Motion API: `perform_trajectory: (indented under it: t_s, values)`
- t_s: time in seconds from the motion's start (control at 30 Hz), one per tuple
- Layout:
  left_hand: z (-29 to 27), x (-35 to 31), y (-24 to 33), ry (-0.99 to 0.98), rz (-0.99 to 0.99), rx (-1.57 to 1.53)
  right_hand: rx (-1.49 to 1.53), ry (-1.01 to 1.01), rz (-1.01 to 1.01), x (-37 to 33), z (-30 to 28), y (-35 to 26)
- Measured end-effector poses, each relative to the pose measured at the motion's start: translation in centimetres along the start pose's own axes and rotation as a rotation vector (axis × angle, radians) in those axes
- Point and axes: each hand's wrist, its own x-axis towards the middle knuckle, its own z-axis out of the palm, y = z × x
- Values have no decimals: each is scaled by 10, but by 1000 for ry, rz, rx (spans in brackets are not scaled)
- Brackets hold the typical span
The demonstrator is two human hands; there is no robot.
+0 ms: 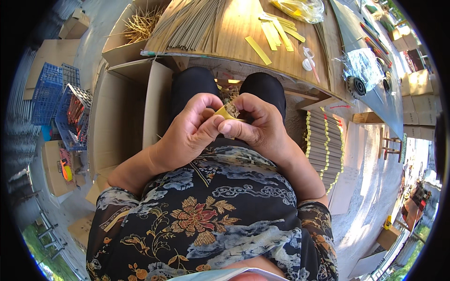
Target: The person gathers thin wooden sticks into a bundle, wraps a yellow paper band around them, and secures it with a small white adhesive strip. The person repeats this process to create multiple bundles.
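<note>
Pinching a small yellow band (223, 113) curved around brown, strandy material (232, 110), just off the near edge of the wooden bench (229, 41). Pressing the thumb of the left grip (193, 126) against the band on the side away from the bench, with bent fingers behind. Pressing likewise with the right grip (258, 118), with the thumb close to the other one and fingertips curled over on the side toward the bench. Cannot tell how far the brown material runs beneath the fingers. Wearing dark trousers (187, 86) near the bench's front edge and a black floral top (187, 243) farther back from it. On the bench's left part, can see many thin grey-brown sticks (192, 30); on its right part, flat yellow strips (276, 33), a clear bag (304, 9) with yellow contents toward the far side, and a small white round item (307, 64) by the near edge. Off the bench's left end, can see an open cardboard box (117, 126), a heap of straw-like sticks (143, 25) in another box, and blue crates (47, 86) well apart. Below the bench's right end, can make out a row of yellow-banded bundles (321, 145).
</note>
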Motion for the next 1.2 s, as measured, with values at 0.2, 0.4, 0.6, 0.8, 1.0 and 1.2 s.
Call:
perform_trajectory:
  t_s: [0.2, 0.4, 0.6, 0.8, 1.0, 1.2]
  values:
    - [-3, 0, 1, -25, 10, 22, 59, -17, -153, 0, 0, 9]
    - [-8, 0, -1, -136, -24, -162, -3, -47, -278, 2, -3, 10]
    - [-7, 2, -2, -154, -12, -252, -134, -31, -493, 8, -7, 13]
    - [-9, 4, -1, -243, -44, -371, -108, -41, -645, 13, -9, 16]
    - [-12, 4, -8, -360, -68, -458, -123, -73, -529, 12, -15, 16]
    - [-8, 4, -5, -344, -157, -614, -165, -57, -709, 16, -16, 9]
